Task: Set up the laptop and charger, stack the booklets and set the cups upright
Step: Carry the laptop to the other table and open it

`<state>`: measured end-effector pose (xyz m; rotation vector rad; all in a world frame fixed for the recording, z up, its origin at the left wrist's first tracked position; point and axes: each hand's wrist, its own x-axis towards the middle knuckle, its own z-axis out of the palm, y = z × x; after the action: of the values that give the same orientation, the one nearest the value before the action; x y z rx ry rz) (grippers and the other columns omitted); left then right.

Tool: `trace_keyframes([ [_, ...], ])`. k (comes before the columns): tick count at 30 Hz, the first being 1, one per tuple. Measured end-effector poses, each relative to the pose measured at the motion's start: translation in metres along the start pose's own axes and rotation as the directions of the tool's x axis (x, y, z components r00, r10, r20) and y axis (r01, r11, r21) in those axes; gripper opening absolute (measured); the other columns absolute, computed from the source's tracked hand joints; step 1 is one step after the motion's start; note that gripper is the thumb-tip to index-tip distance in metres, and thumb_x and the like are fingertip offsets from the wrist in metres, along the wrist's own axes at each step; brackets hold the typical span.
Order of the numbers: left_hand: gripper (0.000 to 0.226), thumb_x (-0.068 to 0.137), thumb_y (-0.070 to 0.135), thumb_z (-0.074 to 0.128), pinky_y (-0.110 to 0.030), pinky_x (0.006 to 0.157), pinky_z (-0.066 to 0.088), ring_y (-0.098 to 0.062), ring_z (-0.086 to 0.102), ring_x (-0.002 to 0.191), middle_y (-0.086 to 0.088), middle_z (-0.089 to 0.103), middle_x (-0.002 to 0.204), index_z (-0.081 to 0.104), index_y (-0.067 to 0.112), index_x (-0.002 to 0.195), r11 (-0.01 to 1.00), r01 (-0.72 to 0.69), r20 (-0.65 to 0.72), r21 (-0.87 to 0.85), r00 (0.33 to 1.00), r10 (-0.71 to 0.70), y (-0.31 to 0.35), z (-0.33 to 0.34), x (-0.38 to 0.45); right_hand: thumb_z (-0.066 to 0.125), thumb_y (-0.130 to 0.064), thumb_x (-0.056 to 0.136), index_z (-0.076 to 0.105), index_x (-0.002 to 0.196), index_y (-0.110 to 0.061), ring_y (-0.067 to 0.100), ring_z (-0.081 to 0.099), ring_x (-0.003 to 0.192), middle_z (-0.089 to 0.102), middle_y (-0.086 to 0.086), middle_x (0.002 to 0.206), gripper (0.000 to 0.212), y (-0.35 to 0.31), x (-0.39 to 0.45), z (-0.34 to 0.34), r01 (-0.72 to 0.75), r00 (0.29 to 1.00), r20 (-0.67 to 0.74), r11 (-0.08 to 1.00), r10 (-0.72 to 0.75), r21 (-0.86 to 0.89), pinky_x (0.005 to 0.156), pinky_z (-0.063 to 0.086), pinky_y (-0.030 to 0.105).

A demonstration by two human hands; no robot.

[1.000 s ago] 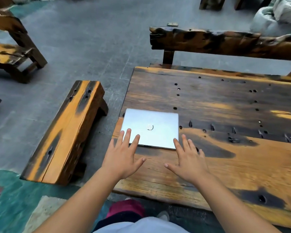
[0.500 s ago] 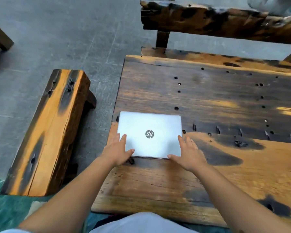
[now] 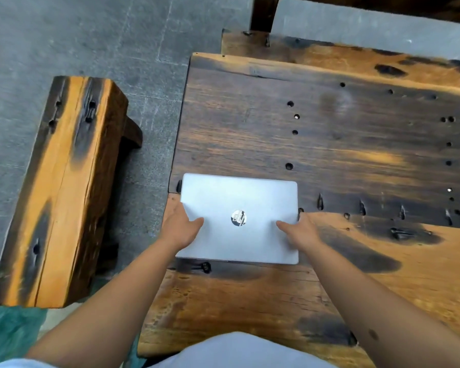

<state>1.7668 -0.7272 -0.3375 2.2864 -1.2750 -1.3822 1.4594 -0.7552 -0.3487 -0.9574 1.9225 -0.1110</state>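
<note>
Big wooden table (image 3: 329, 144) under you, scarred and full of holes, and the bench (image 3: 61, 187) sits well off beyond your left fingers, across a strip of grey floor. Now the laptop (image 3: 239, 197): silver, lid closed, logo up, lying near the table's left edge, and you have it by both sides. A second ago your palms were flat in front of it, fingers spread and just reaching its near edge; half a second ago they had slid to its 2 near corners. Now your left hand (image 3: 179, 228) clamps the left edge, thumb laid over the lid, the other fingers tucked below where I can't see them. Your right hand (image 3: 299, 231) mirrors it on the right edge, thumb on top pointing at the logo. The near edge looks a touch raised off the wood, though I can't be sure. That reads as a lift or a reposition before opening the lid, so step 1 of the setup is only beginning. No charger, booklets or cups show anywhere around your fingers yet.
</note>
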Motion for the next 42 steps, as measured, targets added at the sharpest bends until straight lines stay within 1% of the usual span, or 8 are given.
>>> trace_keyframes([
  [9, 0.066, 0.076, 0.048, 0.075, -0.048, 0.092, 0.051, -0.035, 0.059, 0.110, -0.012, 0.060, 0.123, 0.050, 0.009, 0.122, 0.938, 0.276, -0.139, -0.208, 0.941, -0.308, 0.011, 0.006, 0.024, 0.078, -0.060, 0.062, 0.058, 0.114, -0.011, 0.031, 0.065, 0.095, 0.067, 0.008, 0.111, 0.075, -0.001, 0.028, 0.009, -0.202, 0.973, -0.066, 0.957, 0.220, 0.210, 0.081, 0.057, 0.046],
  [14, 0.072, 0.070, 0.047, 0.081, -0.044, 0.090, 0.050, -0.035, 0.060, 0.110, -0.013, 0.063, 0.122, 0.051, 0.008, 0.123, 0.941, 0.275, -0.192, -0.194, 0.931, -0.312, 0.010, 0.013, 0.027, 0.086, -0.057, 0.051, 0.061, 0.113, -0.010, 0.033, 0.069, 0.094, 0.071, 0.009, 0.108, 0.082, -0.002, 0.033, 0.006, -0.211, 0.977, 0.010, 0.950, 0.215, 0.231, 0.084, 0.058, 0.050],
  [17, 0.069, 0.071, 0.044, 0.082, -0.043, 0.088, 0.053, -0.033, 0.063, 0.104, -0.012, 0.065, 0.120, 0.055, 0.008, 0.123, 0.926, 0.302, -0.094, -0.225, 0.940, -0.329, 0.006, 0.011, 0.028, 0.089, -0.051, 0.056, 0.062, 0.111, -0.011, 0.029, 0.070, 0.089, 0.072, 0.006, 0.103, 0.073, -0.004, 0.030, 0.000, -0.207, 0.978, 0.045, 0.947, 0.202, 0.245, 0.081, 0.058, 0.046],
  [22, 0.067, 0.072, 0.051, 0.079, -0.044, 0.086, 0.054, -0.031, 0.065, 0.100, -0.009, 0.066, 0.117, 0.057, 0.010, 0.121, 0.956, 0.257, -0.044, -0.142, 0.963, -0.266, -0.001, 0.006, 0.013, 0.088, -0.034, 0.068, 0.071, 0.100, -0.013, 0.023, 0.075, 0.073, 0.078, 0.001, 0.085, 0.042, -0.008, 0.014, -0.016, -0.151, 0.984, 0.135, 0.930, 0.112, 0.334, 0.060, 0.056, 0.031],
  [27, 0.063, 0.073, 0.046, 0.081, -0.033, 0.076, 0.049, -0.028, 0.066, 0.096, -0.003, 0.069, 0.111, 0.056, 0.023, 0.126, 0.971, 0.176, -0.113, -0.163, 0.974, -0.196, 0.006, -0.008, -0.017, 0.086, -0.027, 0.073, 0.070, 0.107, -0.015, 0.025, 0.076, 0.081, 0.078, 0.005, 0.096, 0.039, -0.004, -0.021, -0.027, -0.078, 0.978, 0.209, 0.892, -0.019, 0.446, 0.063, 0.060, 0.036],
  [31, 0.045, 0.072, 0.036, 0.085, -0.020, 0.055, 0.043, -0.002, 0.063, 0.073, 0.012, 0.069, 0.087, 0.064, 0.026, 0.110, 0.978, 0.072, -0.104, -0.196, 0.990, -0.094, 0.017, -0.027, -0.045, 0.084, -0.029, 0.075, 0.066, 0.112, -0.022, 0.026, 0.075, 0.087, 0.078, 0.001, 0.100, 0.042, 0.003, -0.050, -0.040, -0.041, 0.967, 0.238, 0.865, -0.092, 0.500, 0.066, 0.061, 0.042],
  [35, 0.031, 0.072, 0.034, 0.085, -0.016, 0.050, 0.043, 0.003, 0.063, 0.068, 0.015, 0.070, 0.084, 0.067, 0.024, 0.094, 0.978, -0.001, -0.098, -0.210, 0.995, -0.020, 0.026, -0.043, -0.074, 0.082, -0.031, 0.077, 0.065, 0.113, -0.023, 0.027, 0.075, 0.090, 0.077, 0.002, 0.104, 0.041, 0.009, -0.084, -0.053, 0.026, 0.956, 0.235, 0.847, -0.177, 0.531, 0.069, 0.061, 0.043],
  [42, 0.039, 0.077, 0.028, 0.084, -0.044, 0.086, 0.057, -0.023, 0.073, 0.088, -0.002, 0.077, 0.099, 0.071, 0.017, 0.112, 0.946, -0.075, -0.004, -0.317, 0.997, 0.077, 0.033, -0.050, -0.134, 0.078, -0.022, 0.082, 0.066, 0.113, -0.015, 0.029, 0.075, 0.085, 0.078, 0.006, 0.099, 0.033, 0.015, -0.139, -0.079, 0.107, 0.954, 0.172, 0.813, -0.246, 0.572, 0.060, 0.060, 0.037],
])
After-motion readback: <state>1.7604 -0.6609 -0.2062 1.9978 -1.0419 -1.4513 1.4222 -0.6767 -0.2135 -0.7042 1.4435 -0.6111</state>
